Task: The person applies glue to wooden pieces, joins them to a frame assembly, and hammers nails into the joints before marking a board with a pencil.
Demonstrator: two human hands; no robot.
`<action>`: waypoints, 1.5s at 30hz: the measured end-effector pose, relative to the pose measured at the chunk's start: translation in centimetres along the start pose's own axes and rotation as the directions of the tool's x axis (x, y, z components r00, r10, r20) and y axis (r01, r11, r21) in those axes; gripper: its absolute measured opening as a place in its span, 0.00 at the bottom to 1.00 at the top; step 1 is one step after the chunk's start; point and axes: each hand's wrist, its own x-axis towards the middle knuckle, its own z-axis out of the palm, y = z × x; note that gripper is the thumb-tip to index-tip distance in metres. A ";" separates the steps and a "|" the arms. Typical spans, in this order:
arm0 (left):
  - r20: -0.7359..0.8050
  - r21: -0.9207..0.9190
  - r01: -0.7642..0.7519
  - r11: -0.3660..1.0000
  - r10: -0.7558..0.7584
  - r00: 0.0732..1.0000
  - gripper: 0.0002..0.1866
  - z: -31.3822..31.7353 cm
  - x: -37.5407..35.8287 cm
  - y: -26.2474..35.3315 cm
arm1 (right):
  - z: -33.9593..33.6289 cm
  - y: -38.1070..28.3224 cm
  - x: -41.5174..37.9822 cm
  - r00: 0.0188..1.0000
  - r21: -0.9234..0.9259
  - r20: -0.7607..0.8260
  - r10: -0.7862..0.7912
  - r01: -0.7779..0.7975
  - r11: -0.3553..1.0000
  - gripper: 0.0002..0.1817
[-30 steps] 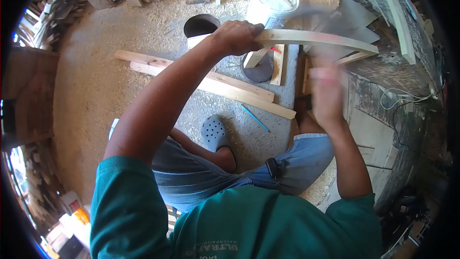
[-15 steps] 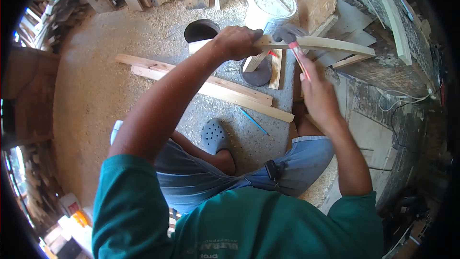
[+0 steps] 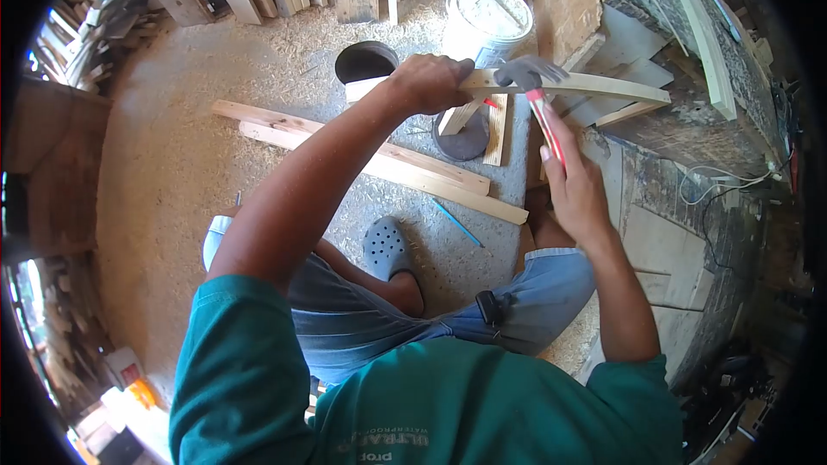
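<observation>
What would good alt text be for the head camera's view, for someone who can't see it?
A person's left hand grips a slim wooden strip while the right hand holds a red-handled claw hammer, its head overlapping the strip from this angle. Two boards lie nearer on a shavings-strewn floor, and a white bucket stands beyond the strip.

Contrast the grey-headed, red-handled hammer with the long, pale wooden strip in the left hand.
The hammer has a grey head and red handle; the strip is pale wood. The strip runs across the view, while the hammer's handle slants down the picture. The strip looks longer than the hammer. Both are held: the hammer in the right hand, the strip in the left hand.
</observation>
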 end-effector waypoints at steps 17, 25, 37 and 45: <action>-0.078 0.064 0.122 0.990 -0.117 0.990 0.30 0.0 0.0 1.0 | 20.8 6.7 -14.5 0.853 -0.076 0.507 0.120 -0.094 0.993 0.26; -0.095 0.020 -0.014 1.000 0.015 0.995 0.26 0.9 0.3 -0.9 | 21.2 7.8 -13.8 0.758 -0.097 0.633 0.160 -0.127 0.987 0.24; 0.011 -0.122 0.126 0.984 -0.126 0.992 0.23 -0.5 0.0 -0.9 | 19.6 5.6 10.5 0.858 0.401 -0.463 0.225 -0.024 0.916 0.34; 0.021 -0.144 0.126 0.981 -0.125 0.992 0.21 -0.7 0.0 -1.1 | 21.6 7.1 11.9 0.925 0.636 -0.347 0.157 0.109 0.764 0.20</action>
